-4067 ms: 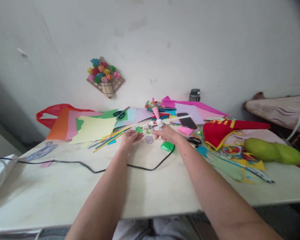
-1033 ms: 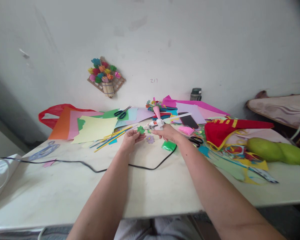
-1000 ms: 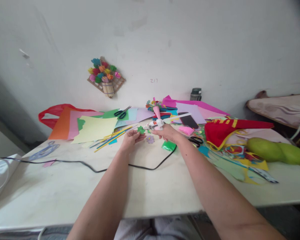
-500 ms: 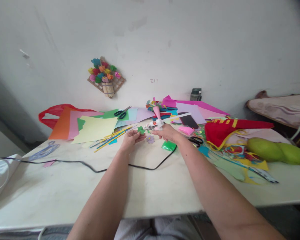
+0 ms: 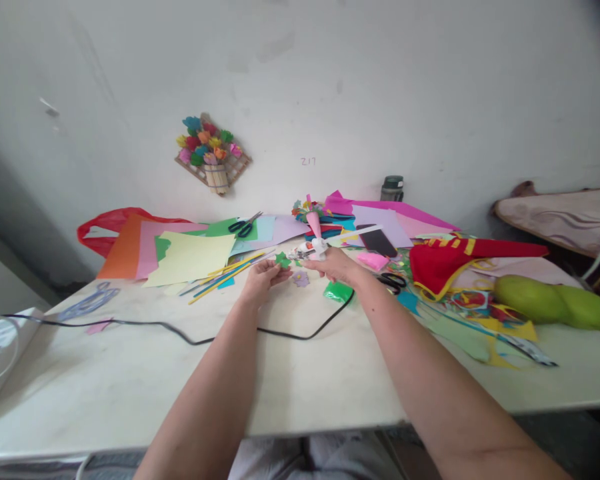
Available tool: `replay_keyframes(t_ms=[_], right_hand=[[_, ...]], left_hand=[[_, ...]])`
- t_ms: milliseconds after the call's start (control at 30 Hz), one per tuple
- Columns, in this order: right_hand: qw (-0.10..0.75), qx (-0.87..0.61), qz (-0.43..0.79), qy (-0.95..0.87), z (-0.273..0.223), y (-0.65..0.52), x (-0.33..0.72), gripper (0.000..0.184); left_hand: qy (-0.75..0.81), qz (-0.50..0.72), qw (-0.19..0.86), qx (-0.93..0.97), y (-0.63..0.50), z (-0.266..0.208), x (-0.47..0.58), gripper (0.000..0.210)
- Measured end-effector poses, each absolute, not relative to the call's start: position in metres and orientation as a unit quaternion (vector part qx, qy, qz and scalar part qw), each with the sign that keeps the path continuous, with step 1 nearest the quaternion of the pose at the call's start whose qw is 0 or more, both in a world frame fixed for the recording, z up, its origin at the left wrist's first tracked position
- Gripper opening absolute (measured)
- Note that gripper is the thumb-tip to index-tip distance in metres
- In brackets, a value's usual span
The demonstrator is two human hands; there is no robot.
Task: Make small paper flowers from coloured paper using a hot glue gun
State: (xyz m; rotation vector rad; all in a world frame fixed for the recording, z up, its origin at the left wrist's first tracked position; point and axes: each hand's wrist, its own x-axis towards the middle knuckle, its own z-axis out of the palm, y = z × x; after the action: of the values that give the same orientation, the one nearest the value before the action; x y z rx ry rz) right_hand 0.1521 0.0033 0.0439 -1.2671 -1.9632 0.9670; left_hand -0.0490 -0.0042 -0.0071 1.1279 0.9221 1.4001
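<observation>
Between the fingers of my left hand (image 5: 261, 279) is a small green paper flower cutout (image 5: 283, 260). My right hand (image 5: 337, 263) is wrapped round a white glue gun (image 5: 314, 247), whose nozzle points left at the cutout. From the back of the gun a long white glue stick (image 5: 363, 232) sticks out. I cannot tell whether the nozzle touches the paper. Just below, a purple paper flower (image 5: 301, 279) lies on the table, and a bright green packet (image 5: 338, 291) sits under my right wrist.
A black cord (image 5: 175, 325) crosses the table beneath my forearms. Coloured paper sheets (image 5: 195, 257), scissors (image 5: 246, 225) and paper strips (image 5: 225, 278) lie at the back left. At right are a phone (image 5: 377, 241), black-handled scissors (image 5: 393, 283), a red cloth (image 5: 437, 267) and green fruit (image 5: 535, 299).
Both hands stay almost where they were. The glue gun has tilted very slightly, and the green cutout remains in my left fingers.
</observation>
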Motion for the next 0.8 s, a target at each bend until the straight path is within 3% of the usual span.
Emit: replay_keyframes(t_ms=[800], right_hand=[[0.297, -0.472, 0.365, -0.746, 0.0459, 0.0015, 0.1518, 0.043]], left_hand=[[0.383, 0.587, 0.529, 0.479, -0.0025, -0.0079, -0.0498, 0.022]])
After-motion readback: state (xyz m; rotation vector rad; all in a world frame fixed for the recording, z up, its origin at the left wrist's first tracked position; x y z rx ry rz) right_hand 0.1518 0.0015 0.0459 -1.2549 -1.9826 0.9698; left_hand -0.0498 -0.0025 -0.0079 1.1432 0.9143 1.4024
